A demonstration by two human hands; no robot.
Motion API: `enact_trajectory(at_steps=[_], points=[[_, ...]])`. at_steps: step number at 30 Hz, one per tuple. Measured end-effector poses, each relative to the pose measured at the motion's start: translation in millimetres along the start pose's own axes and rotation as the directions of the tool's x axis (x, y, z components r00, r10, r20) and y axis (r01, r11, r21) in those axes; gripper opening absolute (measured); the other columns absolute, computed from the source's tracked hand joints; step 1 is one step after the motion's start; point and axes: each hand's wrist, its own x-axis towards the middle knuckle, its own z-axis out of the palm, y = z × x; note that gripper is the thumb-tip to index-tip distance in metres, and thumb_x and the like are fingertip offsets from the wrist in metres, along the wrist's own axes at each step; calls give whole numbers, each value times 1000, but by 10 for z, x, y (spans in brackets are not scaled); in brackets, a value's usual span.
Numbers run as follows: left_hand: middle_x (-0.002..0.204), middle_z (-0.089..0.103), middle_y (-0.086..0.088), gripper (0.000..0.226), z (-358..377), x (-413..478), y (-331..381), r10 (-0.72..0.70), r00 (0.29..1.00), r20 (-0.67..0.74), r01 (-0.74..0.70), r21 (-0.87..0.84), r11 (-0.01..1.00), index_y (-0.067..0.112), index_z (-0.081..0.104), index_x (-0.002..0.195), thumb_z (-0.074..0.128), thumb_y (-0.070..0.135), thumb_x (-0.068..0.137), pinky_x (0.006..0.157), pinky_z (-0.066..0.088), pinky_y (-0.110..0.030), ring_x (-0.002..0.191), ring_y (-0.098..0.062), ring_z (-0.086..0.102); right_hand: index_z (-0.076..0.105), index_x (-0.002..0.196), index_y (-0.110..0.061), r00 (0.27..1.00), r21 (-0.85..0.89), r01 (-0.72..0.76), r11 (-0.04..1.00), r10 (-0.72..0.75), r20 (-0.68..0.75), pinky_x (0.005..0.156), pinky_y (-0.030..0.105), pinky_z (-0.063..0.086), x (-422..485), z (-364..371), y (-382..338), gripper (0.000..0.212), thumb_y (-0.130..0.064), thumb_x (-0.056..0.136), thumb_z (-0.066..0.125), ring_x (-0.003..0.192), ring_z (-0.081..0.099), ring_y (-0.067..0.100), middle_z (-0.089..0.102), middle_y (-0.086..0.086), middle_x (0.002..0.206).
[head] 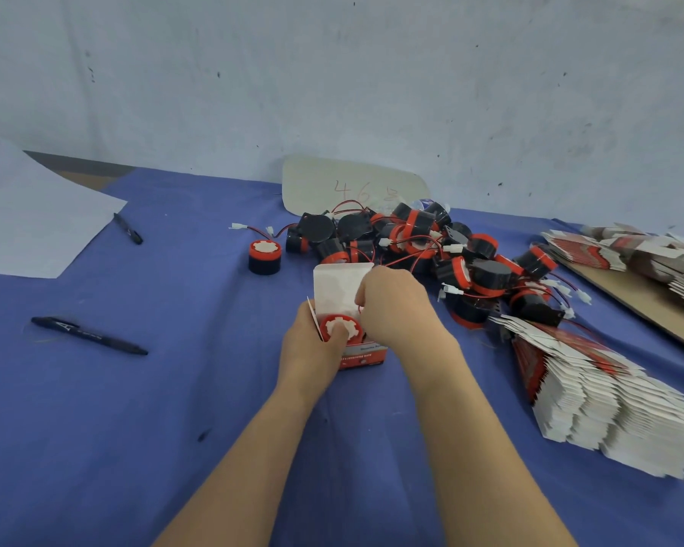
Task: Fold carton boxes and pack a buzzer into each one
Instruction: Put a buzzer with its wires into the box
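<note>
A small red and white carton box stands on the blue cloth at centre, its white lid flap raised. A buzzer with a red rim and white top sits in the box's open mouth. My left hand grips the box from the left, thumb pressing on the buzzer's top. My right hand curls over the box's right side, fingers tucked at the buzzer's edge by the flap; what they pinch is hidden. A heap of black and red buzzers with red wires lies just behind.
One lone buzzer stands left of the heap. Flat unfolded cartons lie fanned at the right and on a board at far right. Two black pens, white paper and a numbered card lie on the cloth.
</note>
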Motion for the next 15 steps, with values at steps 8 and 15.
enact_trajectory(at_steps=[8, 15], points=[[80, 55, 17, 9, 14, 28, -11, 21, 1000, -9, -21, 35, 999, 22, 50, 97, 57, 20, 91, 47, 39, -6, 69, 0, 52, 54, 68, -3, 997, 103, 63, 993, -67, 40, 49, 24, 37, 104, 201, -40, 16, -1, 84, 50, 62, 47, 24, 49, 11, 69], [92, 55, 15, 18, -12, -6, -9, 43, 999, -4, -43, 33, 999, 24, 48, 108, 54, 16, 93, 56, 40, -1, 78, 2, 53, 52, 119, -13, 955, 460, -17, 888, 150, -255, 62, 32, 41, 18, 446, 254, 28, -4, 94, 44, 77, 47, 17, 56, 7, 110]])
